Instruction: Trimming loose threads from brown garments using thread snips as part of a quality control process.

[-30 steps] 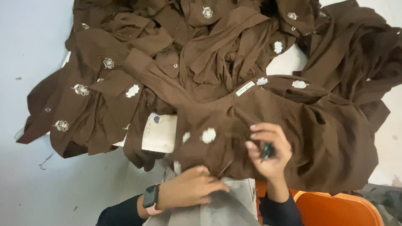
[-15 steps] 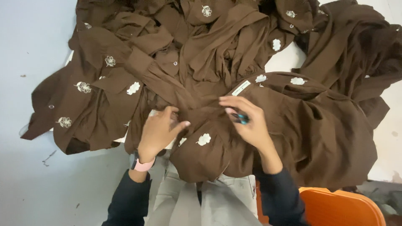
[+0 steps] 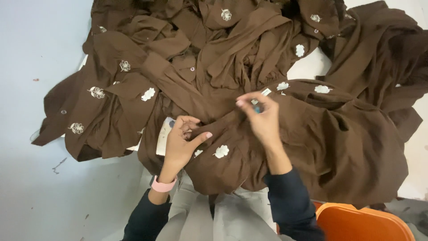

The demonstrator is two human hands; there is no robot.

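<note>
A pale grey-blue table (image 3: 40,53) is pretty much buried under a heap of brown garments (image 3: 214,58) with little white embroidered flowers, and an orange chair (image 3: 361,223) pokes in at the bottom right. The nearest brown garment (image 3: 339,147) is draped over the table edge toward the lap.

The left hand (image 3: 180,140) is pressed onto a fold of that garment, fingers curled and pinching the cloth beside a white paper tag (image 3: 164,136), thumb stuck out. The right hand (image 3: 261,114) is closed around a small blue-handled tool (image 3: 257,108), probably a thread snipper, though it's mostly hidden by the fingers. A white flower patch (image 3: 221,151) sits between the two wrists.

For this bit to go well, the cloth should be kept taut under the left hand so only loose thread gets caught by the tool, not the fabric, and the tip should be kept in sight.

Compared with half a second ago, the left hand has been shifted slightly lower on the fold, the right hand has been lifted up and away from it, and the flower patch is more exposed.
</note>
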